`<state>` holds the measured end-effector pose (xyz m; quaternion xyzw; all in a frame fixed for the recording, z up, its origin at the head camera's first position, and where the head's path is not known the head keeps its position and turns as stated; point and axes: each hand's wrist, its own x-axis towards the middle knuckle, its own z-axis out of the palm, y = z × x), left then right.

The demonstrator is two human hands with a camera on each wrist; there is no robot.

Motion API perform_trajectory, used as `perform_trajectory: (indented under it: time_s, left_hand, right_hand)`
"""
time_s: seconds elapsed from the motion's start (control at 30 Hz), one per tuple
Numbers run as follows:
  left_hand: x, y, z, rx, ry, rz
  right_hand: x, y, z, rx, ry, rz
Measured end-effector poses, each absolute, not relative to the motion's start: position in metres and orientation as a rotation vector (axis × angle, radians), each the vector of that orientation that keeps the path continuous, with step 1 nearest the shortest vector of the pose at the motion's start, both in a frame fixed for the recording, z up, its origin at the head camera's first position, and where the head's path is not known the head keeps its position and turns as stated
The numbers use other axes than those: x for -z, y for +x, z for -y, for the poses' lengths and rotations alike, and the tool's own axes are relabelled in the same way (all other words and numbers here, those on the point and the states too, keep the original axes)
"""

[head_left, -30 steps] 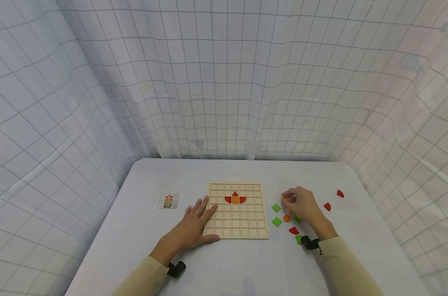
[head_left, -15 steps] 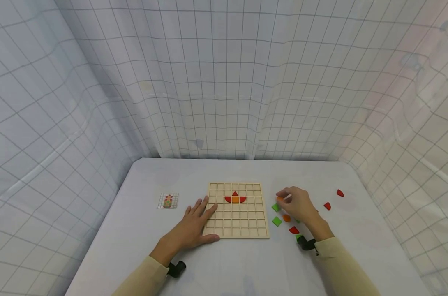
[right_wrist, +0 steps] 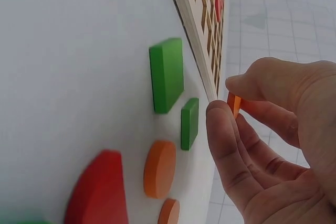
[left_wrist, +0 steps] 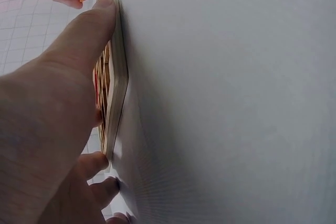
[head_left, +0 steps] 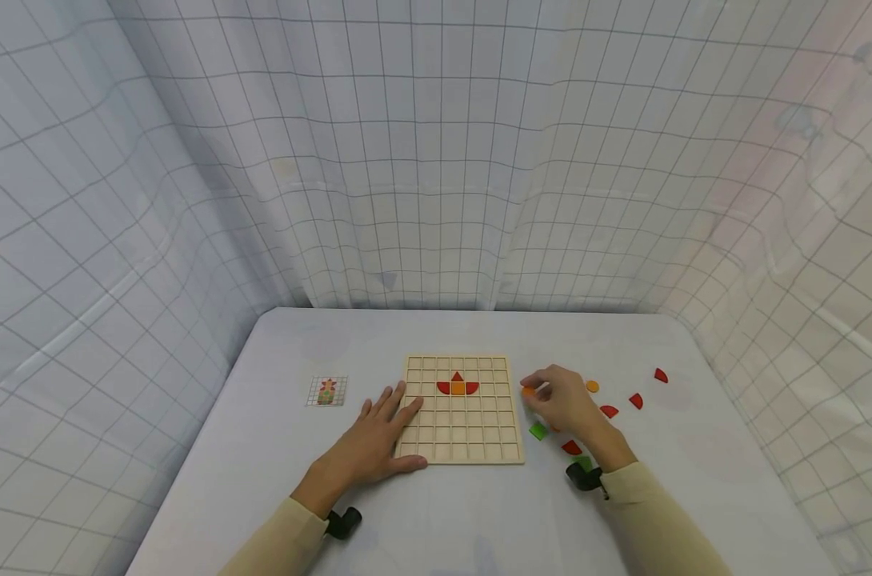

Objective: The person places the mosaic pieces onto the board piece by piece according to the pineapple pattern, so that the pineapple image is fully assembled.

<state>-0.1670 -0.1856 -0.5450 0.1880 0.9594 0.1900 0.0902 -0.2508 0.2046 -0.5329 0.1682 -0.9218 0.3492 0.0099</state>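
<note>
My left hand rests with fingers spread on the left side of a wooden grid board, its thumb along the near edge. On the board, an orange square sits under a red triangle, between two red quarter-circle pieces. Just off the board's right edge, my right hand pinches a small orange tile between thumb and fingertips. Only the tile's edge shows in the right wrist view, so I cannot tell its shape. Below that hand lie green squares and orange discs.
Left of the board lies a small card printed with a red, green and orange pattern on a grid. Several red quarter-circle pieces and an orange disc are scattered to the right. Gridded white curtains surround the table.
My right hand has moved left toward the board with the orange tile, uncovering an orange disc and a red piece behind it. My left hand and the board have stayed put.
</note>
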Motion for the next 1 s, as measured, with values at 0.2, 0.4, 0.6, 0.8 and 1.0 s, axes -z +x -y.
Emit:
perform_trajectory:
  time_s: [0.2, 0.4, 0.6, 0.8, 1.0]
  left_hand:
    - [0.544, -0.167, 0.185, -0.569, 0.561, -2.853]
    - [0.544, -0.168, 0.185, -0.559, 0.566, -2.857]
    - [0.544, -0.169, 0.185, -0.553, 0.570, -2.851]
    - [0.544, -0.169, 0.186, -0.561, 0.572, -2.849]
    - [0.545, -0.169, 0.186, -0.570, 0.575, -2.849]
  right_hand:
    - [0.535, -0.249, -0.196, -1.077, 0.575, 2.867]
    - [0.534, -0.250, -0.189, -1.087, 0.632, 2.875]
    - [0.534, -0.250, -0.178, -1.102, 0.667, 2.883]
    - [0.534, -0.250, -0.165, -1.102, 0.732, 2.843]
    - [0.534, -0.249, -0.153, -1.094, 0.739, 2.861]
